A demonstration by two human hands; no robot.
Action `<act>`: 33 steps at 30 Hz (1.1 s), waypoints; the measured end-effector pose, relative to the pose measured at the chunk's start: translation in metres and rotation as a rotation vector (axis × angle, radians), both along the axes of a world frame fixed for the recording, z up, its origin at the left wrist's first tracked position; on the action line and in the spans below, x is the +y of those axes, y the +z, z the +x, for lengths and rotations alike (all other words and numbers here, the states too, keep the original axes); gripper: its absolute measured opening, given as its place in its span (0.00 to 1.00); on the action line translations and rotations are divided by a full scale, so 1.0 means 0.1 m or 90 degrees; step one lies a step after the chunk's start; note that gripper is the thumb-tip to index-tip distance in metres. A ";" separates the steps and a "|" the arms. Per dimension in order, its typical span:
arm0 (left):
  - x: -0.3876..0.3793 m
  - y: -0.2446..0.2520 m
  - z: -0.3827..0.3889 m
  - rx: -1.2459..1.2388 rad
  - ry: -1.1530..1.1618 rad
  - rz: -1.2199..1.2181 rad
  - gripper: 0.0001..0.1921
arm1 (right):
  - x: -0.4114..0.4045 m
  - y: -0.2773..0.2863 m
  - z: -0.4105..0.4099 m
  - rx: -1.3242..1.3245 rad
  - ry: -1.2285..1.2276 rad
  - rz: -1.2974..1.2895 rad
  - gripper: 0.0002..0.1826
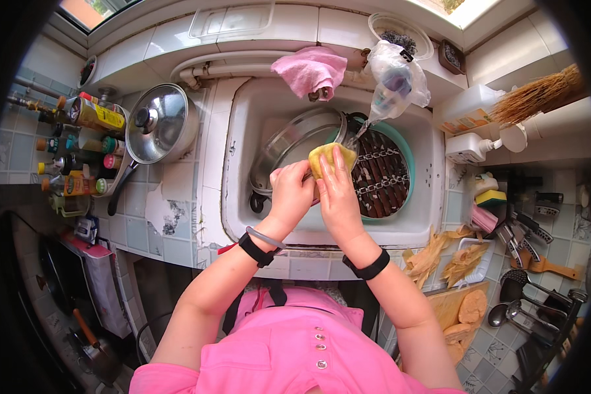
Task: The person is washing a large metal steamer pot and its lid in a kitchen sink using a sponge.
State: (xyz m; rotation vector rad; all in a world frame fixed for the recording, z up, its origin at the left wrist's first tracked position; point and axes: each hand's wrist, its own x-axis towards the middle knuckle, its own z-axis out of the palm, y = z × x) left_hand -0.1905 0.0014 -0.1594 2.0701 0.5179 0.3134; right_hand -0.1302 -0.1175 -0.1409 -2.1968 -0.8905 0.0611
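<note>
My right hand [339, 202] lies over a wet yellow sponge or cloth [321, 156], its fingers pressed along the top. Close beside it, my left hand [291, 189] is curled, with thumb and forefinger at the sponge's left edge. Whatever may be between the palms is mostly hidden; a sliver of pinkish rim shows under them. Both hands are above the white sink [295, 235]. Below them, a steel pan [276, 147] leans at the sink's left. On the right sits a teal basin [410, 157] with a dark brown slatted mat [381, 172] in it.
A pink cloth [310, 71] drapes over the tap, with a plastic bag [399, 79] hanging beside it. At left stand a lidded saucepan [160, 125] and several bottles [71, 184]. Knives [519, 236], a cutting board [441, 305] and a straw broom [541, 96] are at right.
</note>
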 end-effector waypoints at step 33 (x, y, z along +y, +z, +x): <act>0.04 -0.02 -0.24 -0.023 0.030 -0.088 0.11 | -0.02 -0.39 0.35 0.139 -0.243 0.159 0.20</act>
